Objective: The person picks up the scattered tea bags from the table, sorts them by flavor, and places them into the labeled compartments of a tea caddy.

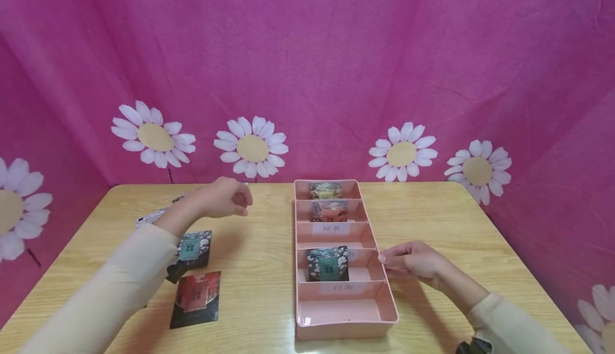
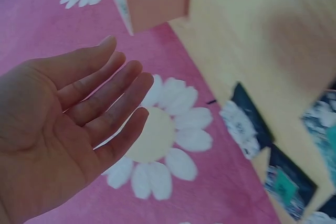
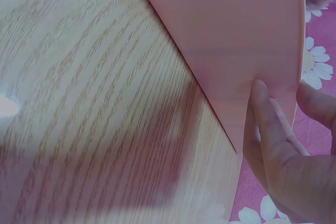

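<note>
My left hand [image 1: 223,198] is raised over the left of the table and holds nothing. Its fingers are loosely bent, with the palm in sight in the left wrist view. Below the forearm lie a green-label sachet [image 1: 194,247] and a red-label sachet [image 1: 196,299]. At the side of a long pink divided box [image 1: 346,331], my right hand [image 1: 418,262] lays its fingers on the outer wall, thumb at the rim. Inside stand a yellow-label sachet [image 1: 325,190], another red-label sachet [image 1: 330,212] and another green-label sachet [image 1: 329,264], each in its own compartment.
More sachets [image 2: 291,182] lie near the table's left edge, partly behind the left arm in the head view. White labels [image 1: 331,229] with writing mark some dividers. A pink cloth [image 1: 307,76] with white daisies hangs behind the wooden table [image 1: 259,290].
</note>
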Motion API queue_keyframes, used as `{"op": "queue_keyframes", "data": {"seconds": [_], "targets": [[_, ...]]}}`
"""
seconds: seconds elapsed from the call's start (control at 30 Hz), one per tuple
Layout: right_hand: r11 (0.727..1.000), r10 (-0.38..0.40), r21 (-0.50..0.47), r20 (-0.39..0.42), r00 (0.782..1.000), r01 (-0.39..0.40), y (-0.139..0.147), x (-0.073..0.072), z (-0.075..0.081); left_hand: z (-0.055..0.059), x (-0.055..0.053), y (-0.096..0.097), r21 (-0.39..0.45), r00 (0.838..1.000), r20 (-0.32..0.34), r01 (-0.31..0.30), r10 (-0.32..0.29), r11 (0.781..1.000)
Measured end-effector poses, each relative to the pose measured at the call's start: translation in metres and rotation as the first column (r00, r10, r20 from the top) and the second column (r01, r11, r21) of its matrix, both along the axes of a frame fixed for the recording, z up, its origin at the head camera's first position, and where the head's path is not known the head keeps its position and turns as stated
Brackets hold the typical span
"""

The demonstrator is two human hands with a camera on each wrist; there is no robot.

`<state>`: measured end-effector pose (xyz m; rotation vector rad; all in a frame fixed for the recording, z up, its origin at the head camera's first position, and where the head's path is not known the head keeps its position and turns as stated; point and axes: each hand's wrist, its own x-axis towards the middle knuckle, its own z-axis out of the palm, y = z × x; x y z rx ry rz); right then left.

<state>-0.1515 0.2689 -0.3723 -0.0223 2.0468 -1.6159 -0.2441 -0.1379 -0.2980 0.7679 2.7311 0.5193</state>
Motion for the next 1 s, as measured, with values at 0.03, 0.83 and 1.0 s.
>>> {"op": "queue_keyframes", "data": {"seconds": [0.03, 0.83, 1.0], "targets": [[1.0, 0.001, 0.0, -0.002, 1.0, -0.001, 0.0, 0.0, 0.0, -0.002, 0.004, -0.004, -0.007, 1.0, 0.007, -0.003, 0.004, 1.0], [1.0, 0.003, -0.016, -0.015, 1.0, -0.003, 0.0, 0.001, -0.002, -0.06, 0.075, -0.066, -0.02, 0.967, 0.243, -0.08, 0.082, 0.997], [1.0, 0.002, -0.014, -0.017, 1.0, -0.002, -0.001, 0.001, 0.0, -0.07, 0.082, -0.074, -0.017, 0.948, 0.291, -0.13, 0.13, 0.991]]}}
